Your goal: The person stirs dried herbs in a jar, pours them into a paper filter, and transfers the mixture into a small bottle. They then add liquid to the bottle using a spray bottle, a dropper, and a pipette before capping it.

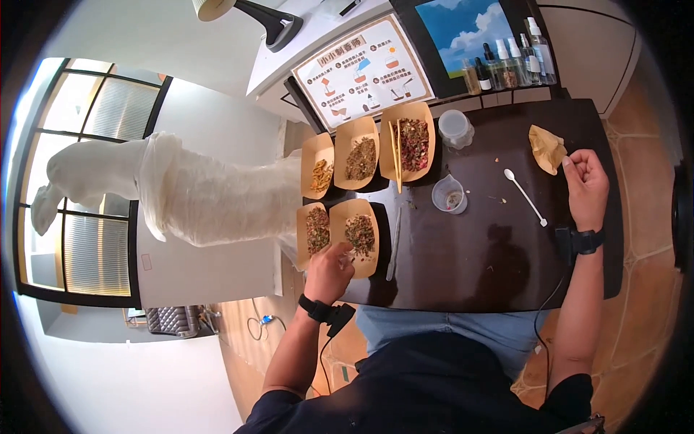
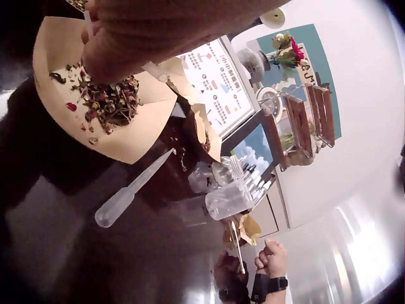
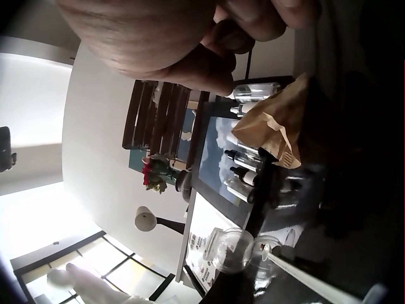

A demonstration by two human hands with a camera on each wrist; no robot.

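My left hand [image 1: 330, 271] reaches over a brown paper tray [image 2: 142, 136] of dried petals and leaves [image 1: 359, 233]. Its fingers are bent, with the tips low at the pile; I cannot tell what they hold. In the left wrist view, that hand hides part of the pile. Loosely curled beside a small brown paper pouch [image 1: 547, 148], my right hand [image 1: 589, 184] has its fingertips right at the pouch's edge in the head view. The right wrist view has the pouch standing crumpled in front of the fingers.
Several more trays hold dried plants, one with chopsticks [image 1: 396, 155] across it. A plastic dropper [image 1: 394, 246], a clear cup [image 1: 450, 195], a clear lidded jar [image 1: 455, 130] and a white spoon [image 1: 525, 197] are on the dark table [image 1: 448, 275]. Behind stand bottles [image 1: 506, 72] and a sign [image 1: 363, 70].
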